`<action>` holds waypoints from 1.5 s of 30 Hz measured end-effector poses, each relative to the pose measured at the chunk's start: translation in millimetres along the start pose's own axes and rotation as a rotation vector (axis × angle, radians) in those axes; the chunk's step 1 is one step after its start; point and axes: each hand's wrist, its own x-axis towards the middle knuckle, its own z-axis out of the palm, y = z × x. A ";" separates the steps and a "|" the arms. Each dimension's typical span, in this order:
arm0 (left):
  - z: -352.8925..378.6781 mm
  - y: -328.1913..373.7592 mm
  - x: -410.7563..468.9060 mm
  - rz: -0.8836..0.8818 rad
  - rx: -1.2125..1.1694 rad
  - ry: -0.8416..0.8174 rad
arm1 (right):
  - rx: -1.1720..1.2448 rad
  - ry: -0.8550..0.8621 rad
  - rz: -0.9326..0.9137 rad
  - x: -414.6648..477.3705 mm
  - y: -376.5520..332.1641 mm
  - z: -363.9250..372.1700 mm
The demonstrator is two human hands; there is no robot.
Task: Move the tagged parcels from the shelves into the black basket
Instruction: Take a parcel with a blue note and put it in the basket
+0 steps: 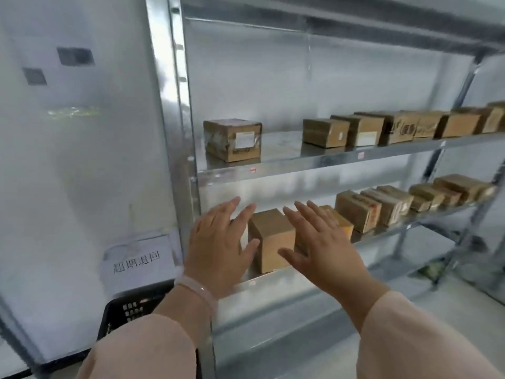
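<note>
1. Flanking brown parcel (273,240) on lower shelf (276,277): L hand (218,250) at its 9 o'clock, R hand (322,250) at 3 o'clock.
2. Fingers spread wide, holding nothing.
3. Black basket (128,310) at parcel's 7 o'clock.

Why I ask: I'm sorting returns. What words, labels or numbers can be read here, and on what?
"超期退回": paper sign above the black basket.
White label on the upper-shelf parcel: blurred, unreadable.
Print on the row of parcels to its right: blurred, unreadable.
Red shelf-edge tags: too small to read.
</note>
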 end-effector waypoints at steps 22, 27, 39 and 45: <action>130.9 200.7 249.5 -0.149 -0.296 0.070 | 0.009 0.129 -0.010 112.0 297.6 -76.8; 162.2 182.7 306.3 -0.195 -0.330 0.071 | 0.047 0.153 -0.015 164.4 314.0 -48.6; 216.3 148.6 402.3 -0.350 -0.263 -0.194 | 0.192 0.172 -0.079 242.0 344.0 -6.3; 210.9 138.7 395.2 -0.339 -0.286 -0.050 | 0.430 0.226 -0.063 267.3 339.0 -4.3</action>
